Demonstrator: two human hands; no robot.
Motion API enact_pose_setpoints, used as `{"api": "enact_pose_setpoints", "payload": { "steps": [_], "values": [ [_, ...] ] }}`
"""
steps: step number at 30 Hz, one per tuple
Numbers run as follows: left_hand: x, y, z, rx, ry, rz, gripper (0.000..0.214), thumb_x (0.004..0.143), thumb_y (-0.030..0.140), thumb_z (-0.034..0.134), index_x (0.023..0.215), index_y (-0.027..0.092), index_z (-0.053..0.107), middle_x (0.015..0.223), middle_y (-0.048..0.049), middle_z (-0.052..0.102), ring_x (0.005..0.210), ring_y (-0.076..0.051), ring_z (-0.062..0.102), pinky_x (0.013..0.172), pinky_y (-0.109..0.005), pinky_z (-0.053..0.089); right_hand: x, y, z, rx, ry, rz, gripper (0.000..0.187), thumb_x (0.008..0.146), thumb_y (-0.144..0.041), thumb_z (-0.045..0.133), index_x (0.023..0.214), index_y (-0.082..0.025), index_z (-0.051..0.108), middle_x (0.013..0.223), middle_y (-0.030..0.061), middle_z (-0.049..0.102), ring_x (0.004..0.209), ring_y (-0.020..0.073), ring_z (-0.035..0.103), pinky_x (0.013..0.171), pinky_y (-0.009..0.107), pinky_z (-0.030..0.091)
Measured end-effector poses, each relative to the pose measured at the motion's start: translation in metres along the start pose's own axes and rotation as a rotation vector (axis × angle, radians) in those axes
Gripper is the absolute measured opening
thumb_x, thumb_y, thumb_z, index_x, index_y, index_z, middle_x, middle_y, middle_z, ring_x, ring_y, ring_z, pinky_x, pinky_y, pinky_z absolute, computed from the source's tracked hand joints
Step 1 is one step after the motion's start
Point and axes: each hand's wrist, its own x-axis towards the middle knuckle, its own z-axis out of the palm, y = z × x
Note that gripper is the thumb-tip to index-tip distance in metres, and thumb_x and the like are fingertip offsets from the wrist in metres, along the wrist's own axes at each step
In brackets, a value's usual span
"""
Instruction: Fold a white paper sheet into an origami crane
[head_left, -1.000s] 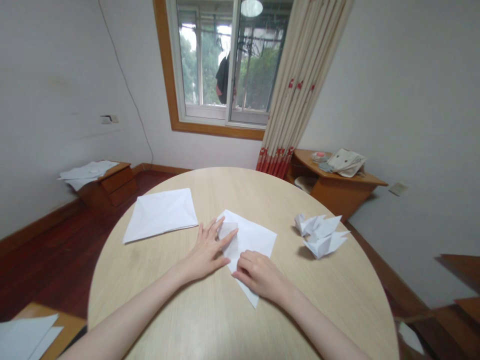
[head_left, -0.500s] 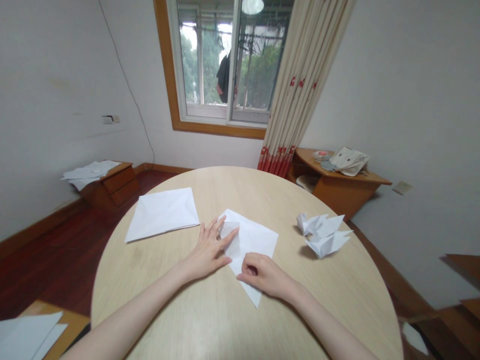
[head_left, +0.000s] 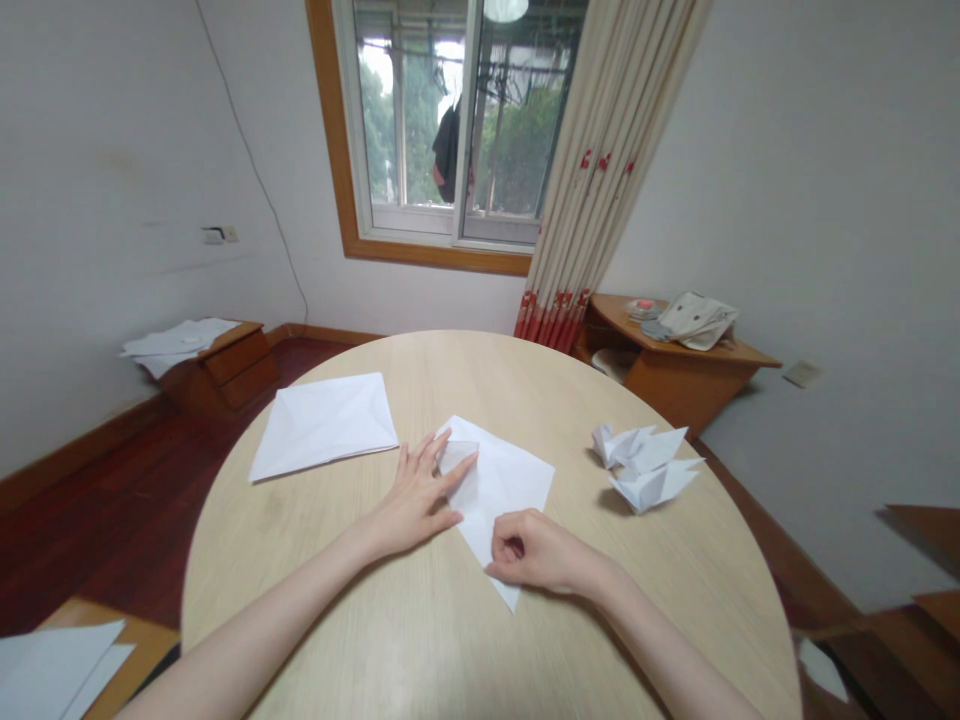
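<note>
A folded sheet of white paper (head_left: 517,472) lies at the middle of the table, with one pointed corner toward me. My left hand (head_left: 421,502) rests with fingers spread over its left side, across a small folded flap. Curled closed, my right hand (head_left: 541,550) sits on the lower part of the sheet. Its thumb touches the left slanting edge near the pointed corner. I see nothing inside the curled fingers.
The round wooden table (head_left: 390,640) carries a stack of white paper (head_left: 326,425) at the left. Folded paper figures (head_left: 649,468) stand at the right. More white sheets (head_left: 56,668) lie on a surface at lower left. A wooden desk (head_left: 682,375) stands beyond the table.
My right hand has slid slightly down and right along the paper's slanting edge, still curled. My left hand stays in place on the sheet.
</note>
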Motion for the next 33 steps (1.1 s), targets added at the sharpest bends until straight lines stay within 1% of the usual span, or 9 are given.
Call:
{"api": "enact_pose_setpoints", "payload": {
  "steps": [6, 10, 14, 24, 30, 33],
  "values": [
    [0.0002, -0.0003, -0.0005, -0.009, -0.014, 0.000, 0.072, 0.088, 0.043, 0.059, 0.148, 0.039, 0.018, 0.157, -0.0094, 0.000, 0.141, -0.042, 0.006, 0.105, -0.069, 0.010, -0.0031, 0.0008, -0.0019, 0.045, -0.075, 0.053, 0.011, 0.065, -0.016, 0.066, 0.058, -0.016, 0.057, 0.055, -0.0065, 0.049, 0.050, 0.0071, 0.042, 0.048, 0.019, 0.032],
    [0.0004, -0.0005, -0.0004, -0.010, -0.007, -0.003, 0.072, 0.088, 0.043, 0.060, 0.147, 0.039, 0.019, 0.157, -0.0078, 0.000, 0.141, -0.042, 0.006, 0.106, -0.069, 0.010, -0.0047, 0.0009, -0.0045, 0.072, -0.127, 0.048, 0.010, 0.064, -0.014, 0.066, 0.058, -0.015, 0.058, 0.054, -0.0069, 0.049, 0.049, 0.0067, 0.042, 0.048, 0.019, 0.032],
    [0.0004, -0.0002, -0.0006, -0.016, -0.012, -0.008, 0.073, 0.088, 0.042, 0.060, 0.147, 0.039, 0.018, 0.157, -0.0086, 0.000, 0.141, -0.041, 0.005, 0.106, -0.069, 0.010, -0.0056, 0.0019, -0.0065, 0.094, -0.159, 0.013, 0.010, 0.060, -0.010, 0.068, 0.056, -0.015, 0.060, 0.054, -0.0066, 0.050, 0.051, 0.0071, 0.043, 0.049, 0.018, 0.034],
    [-0.0001, -0.0007, 0.0001, -0.015, -0.022, -0.010, 0.071, 0.089, 0.041, 0.059, 0.147, 0.040, 0.020, 0.157, -0.0094, -0.002, 0.141, -0.041, 0.004, 0.106, -0.067, 0.010, -0.0084, -0.0001, -0.0099, 0.048, -0.193, 0.000, 0.011, 0.057, -0.009, 0.072, 0.054, -0.015, 0.063, 0.055, -0.0061, 0.049, 0.053, 0.0078, 0.044, 0.049, 0.018, 0.035],
    [0.0000, -0.0025, 0.0028, 0.013, 0.003, 0.007, 0.074, 0.087, 0.040, 0.061, 0.147, 0.040, 0.018, 0.157, -0.0090, -0.002, 0.140, -0.042, 0.007, 0.105, -0.069, 0.012, -0.0071, 0.0042, -0.0093, 0.044, -0.220, 0.018, 0.013, 0.054, -0.011, 0.075, 0.054, -0.015, 0.063, 0.054, -0.0061, 0.049, 0.055, 0.0084, 0.045, 0.051, 0.019, 0.035],
    [-0.0004, -0.0029, 0.0031, 0.023, 0.017, 0.023, 0.074, 0.088, 0.040, 0.061, 0.147, 0.041, 0.018, 0.157, -0.0085, -0.002, 0.140, -0.043, 0.008, 0.105, -0.069, 0.013, -0.0068, 0.0052, -0.0087, 0.050, -0.194, -0.005, 0.014, 0.055, -0.010, 0.074, 0.053, -0.015, 0.061, 0.056, -0.0060, 0.049, 0.058, 0.0087, 0.045, 0.055, 0.019, 0.036]
  ]
}}
